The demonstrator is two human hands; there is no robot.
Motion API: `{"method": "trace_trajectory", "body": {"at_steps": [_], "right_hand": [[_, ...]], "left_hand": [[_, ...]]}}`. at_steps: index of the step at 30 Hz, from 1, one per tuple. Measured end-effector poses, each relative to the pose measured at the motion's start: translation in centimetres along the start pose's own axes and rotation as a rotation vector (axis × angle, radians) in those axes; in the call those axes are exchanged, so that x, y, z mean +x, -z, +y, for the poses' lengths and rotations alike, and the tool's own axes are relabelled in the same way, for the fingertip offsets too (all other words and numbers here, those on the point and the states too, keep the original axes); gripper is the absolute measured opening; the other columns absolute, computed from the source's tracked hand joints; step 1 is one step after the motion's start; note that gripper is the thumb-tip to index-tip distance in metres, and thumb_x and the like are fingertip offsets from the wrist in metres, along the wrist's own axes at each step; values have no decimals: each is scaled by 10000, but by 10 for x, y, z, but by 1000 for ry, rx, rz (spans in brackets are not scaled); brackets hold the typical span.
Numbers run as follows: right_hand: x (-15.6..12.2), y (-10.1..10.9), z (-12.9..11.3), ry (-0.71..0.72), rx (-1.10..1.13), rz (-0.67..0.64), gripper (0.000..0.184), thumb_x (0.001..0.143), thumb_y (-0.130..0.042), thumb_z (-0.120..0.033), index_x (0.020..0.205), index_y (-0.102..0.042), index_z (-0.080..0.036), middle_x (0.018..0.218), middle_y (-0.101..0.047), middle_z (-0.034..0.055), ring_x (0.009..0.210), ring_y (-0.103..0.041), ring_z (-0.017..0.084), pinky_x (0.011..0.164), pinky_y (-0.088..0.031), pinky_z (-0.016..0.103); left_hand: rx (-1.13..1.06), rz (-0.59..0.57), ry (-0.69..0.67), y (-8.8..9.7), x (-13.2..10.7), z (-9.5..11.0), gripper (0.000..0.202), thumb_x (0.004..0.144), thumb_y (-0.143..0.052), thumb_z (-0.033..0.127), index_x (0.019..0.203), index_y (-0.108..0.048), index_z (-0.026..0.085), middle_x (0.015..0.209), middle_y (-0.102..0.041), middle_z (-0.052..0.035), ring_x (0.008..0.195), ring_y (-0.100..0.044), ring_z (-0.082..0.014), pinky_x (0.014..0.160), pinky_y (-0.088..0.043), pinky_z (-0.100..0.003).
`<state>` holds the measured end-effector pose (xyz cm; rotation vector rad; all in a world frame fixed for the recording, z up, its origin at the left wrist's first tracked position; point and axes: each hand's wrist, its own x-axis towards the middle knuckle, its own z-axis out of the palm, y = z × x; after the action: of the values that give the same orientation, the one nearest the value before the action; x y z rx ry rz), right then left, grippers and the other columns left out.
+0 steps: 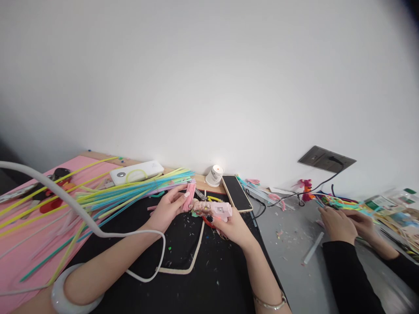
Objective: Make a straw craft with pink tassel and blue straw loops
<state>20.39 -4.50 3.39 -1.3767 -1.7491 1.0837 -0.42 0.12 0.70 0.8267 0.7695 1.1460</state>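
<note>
pink bundle (190,194) between the left fingers (182,201)

Soft, diffuse light with shaded edges and a wide-lens stretch.
The pale wall (209,78) is brightest near the middle, around the white cup (214,176), greying toward 9 o'clock; a dark corner intrudes at 2 o'clock. Just below centre, at 6 o'clock, the pink piece (222,210) lacks crisp detail; the clear containers (376,203) between 3 and 4 o'clock look smeared and skewed.
</note>
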Motion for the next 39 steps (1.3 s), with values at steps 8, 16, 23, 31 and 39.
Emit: {"method": "trace_trajectory", "body": {"at_steps": [8, 16, 23, 31, 39], "right_hand": [[-1, 1, -4, 26, 0, -25, 316, 787, -573, -207, 1076, -699, -183, 533, -517, -48, 420, -392, 77, 397, -333, 173], [-1, 4, -4, 16, -18, 61, 269, 788, -556, -192, 1008, -708, -177, 474, -493, -54, 421, -408, 97, 412, -360, 191], [1, 6, -1, 8, -80, 160, 141, 788, -570, -227, 670, -627, -174, 443, -491, -40, 422, -416, 105, 409, -336, 207], [2, 8, -1, 30, -103, 212, 281, 832, -559, -287, 1017, -692, -121, 510, -538, -27, 447, -409, 106, 419, -336, 209], [3, 10, -4, 97, -159, 306, 332, 820, -567, -258, 1089, -703, -118, 722, -667, 44, 594, -535, 151, 545, -428, 241]], "left_hand": [[20, 32, -9, 2, 2, -2, 565, 680, -767, 418, 1179, -615, 200, 923, -679, -46, 872, -646, -212, 803, -523, -365], [8, 0, 14, -2, -2, 1, 556, 682, -780, 403, 1173, -608, 210, 1055, -682, -69, 978, -648, -232, 836, -527, -356], [38, -68, 42, -2, -2, -2, 471, 736, -753, 391, 1165, -629, 241, 1130, -678, -86, 1069, -623, -254, 865, -518, -366], [68, -117, 70, 2, -1, -7, 467, 766, -721, 382, 1197, -612, 239, 1061, -694, -76, 1079, -620, -275, 860, -505, -378], [75, -124, 80, 0, -1, -5, 441, 759, -726, 376, 1164, -634, 229, 1026, -700, -73, 1061, -624, -270, 871, -492, -377]]}}
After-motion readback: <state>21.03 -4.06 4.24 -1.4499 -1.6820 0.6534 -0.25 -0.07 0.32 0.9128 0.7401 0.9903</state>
